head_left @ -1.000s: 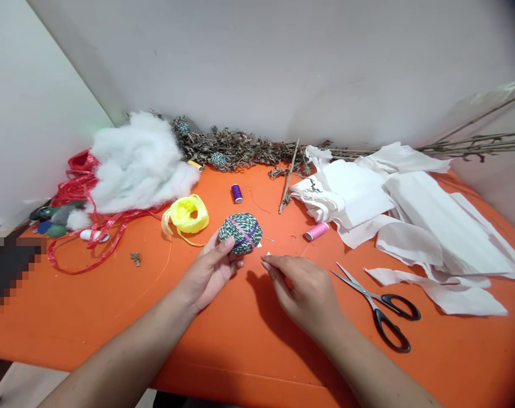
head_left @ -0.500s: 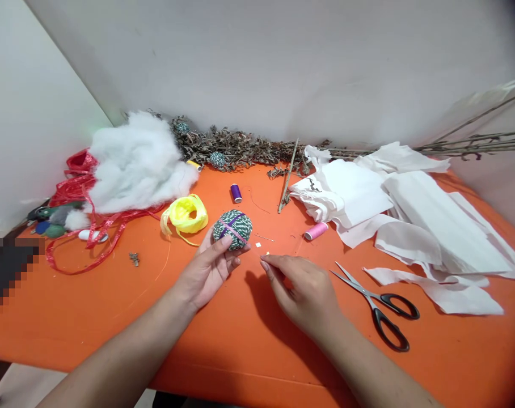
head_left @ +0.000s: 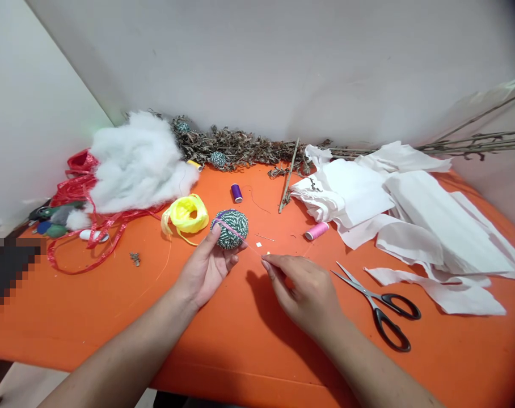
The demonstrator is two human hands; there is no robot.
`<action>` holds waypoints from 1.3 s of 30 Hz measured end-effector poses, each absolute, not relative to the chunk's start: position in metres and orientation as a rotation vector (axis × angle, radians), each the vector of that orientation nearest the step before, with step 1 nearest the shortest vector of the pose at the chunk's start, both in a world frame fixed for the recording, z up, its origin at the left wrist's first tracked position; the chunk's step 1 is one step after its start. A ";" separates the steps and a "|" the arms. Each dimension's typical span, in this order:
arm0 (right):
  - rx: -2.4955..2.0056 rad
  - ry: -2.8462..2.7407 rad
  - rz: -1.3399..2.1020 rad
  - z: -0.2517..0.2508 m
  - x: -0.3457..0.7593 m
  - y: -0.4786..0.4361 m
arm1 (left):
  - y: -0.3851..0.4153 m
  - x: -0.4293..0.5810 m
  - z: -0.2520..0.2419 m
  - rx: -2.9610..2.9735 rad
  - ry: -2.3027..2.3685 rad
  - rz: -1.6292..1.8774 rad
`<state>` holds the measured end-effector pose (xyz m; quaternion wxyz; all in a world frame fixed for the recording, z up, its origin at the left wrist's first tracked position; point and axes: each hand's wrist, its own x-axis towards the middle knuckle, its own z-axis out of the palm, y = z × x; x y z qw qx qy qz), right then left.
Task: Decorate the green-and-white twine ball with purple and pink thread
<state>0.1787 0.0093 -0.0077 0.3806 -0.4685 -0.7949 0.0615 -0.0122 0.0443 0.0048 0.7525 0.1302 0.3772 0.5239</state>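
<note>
Beside the right hand, scissors and pink spool lie.

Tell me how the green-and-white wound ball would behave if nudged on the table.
The wound ball looks round, so it would probably roll on the orange table. The pink thread pinched in the right hand might check it. The left hand cradles it easily, suggesting lightness.

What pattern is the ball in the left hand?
Green-and-white speckled twine ball, with a pink thread running across it; the head view shows it.
</note>
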 end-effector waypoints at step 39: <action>-1.204 -2.035 0.189 -0.014 0.180 0.010 | 0.041 -0.012 0.005 0.320 0.805 1.072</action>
